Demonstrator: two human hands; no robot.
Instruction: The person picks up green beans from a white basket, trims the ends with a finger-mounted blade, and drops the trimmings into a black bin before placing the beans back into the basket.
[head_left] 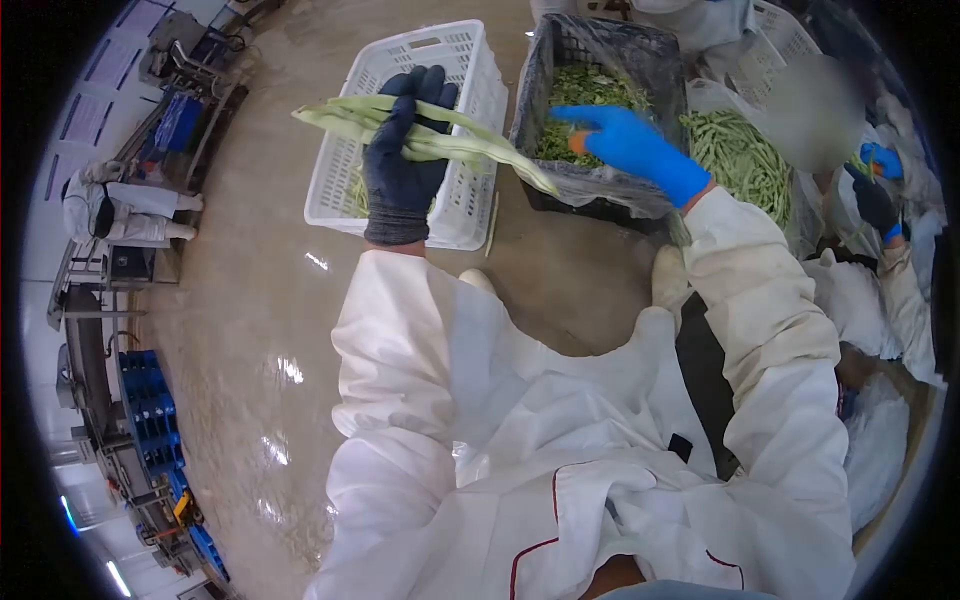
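My left hand [405,165], in a dark glove, is closed around several long flat green beans [470,148], held above a white plastic crate [335,180]. The beans stick out on both sides of the palm. My right hand [640,150], in a blue glove, is over a black crate [530,110] lined with clear plastic. Its index finger stretches to the left, apart from the thumb, and an orange patch shows near the thumb tip. Green trimmings [590,90] fill much of the black crate. A few bean pieces show through the white crate's side.
A plastic bag of green beans [740,160] stands right of the black crate. A co-worker's gloved hands [880,180] are at the far right. Another person [110,205] bends by equipment at the left. The floor [240,330] looks wet, and a loose bean [492,225] lies beside the white crate.
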